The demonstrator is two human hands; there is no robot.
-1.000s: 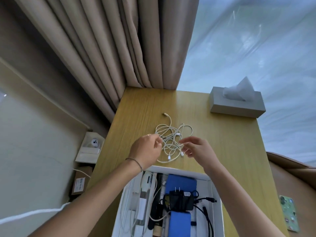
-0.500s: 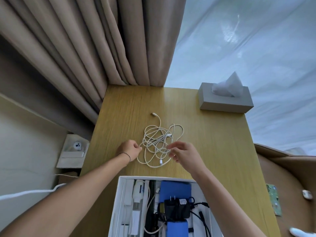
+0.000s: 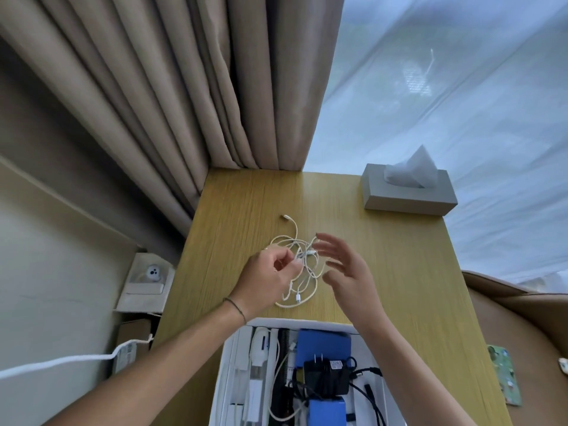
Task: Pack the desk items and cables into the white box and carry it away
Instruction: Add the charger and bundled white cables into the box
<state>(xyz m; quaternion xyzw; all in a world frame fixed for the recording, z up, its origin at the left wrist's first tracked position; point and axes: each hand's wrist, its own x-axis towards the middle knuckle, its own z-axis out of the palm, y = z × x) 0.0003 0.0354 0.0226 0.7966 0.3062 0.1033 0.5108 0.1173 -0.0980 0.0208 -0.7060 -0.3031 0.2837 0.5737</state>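
Note:
A tangled white cable [image 3: 302, 273] lies in loose loops on the wooden desk [image 3: 384, 272], one plug end stretching toward the curtain. My left hand [image 3: 269, 279] pinches a strand of the cable near the tangle's middle. Just right of the tangle, my right hand [image 3: 347, 272] hovers with spread fingers and holds nothing. The white box [image 3: 229, 373] stands at the desk's near edge. It holds blue packs, a black power adapter [image 3: 327, 376] with black leads, and white items on its left side.
A grey tissue box [image 3: 405, 195] stands at the desk's far right corner. Beige curtains [image 3: 190, 103] hang behind the desk. Left of the desk, cardboard boxes and a white cord lie on the floor. A brown seat is on the right.
My left hand moved from the desk beside the tangle onto the cable and closed on a strand. My right hand let go, lifted and spread its fingers.

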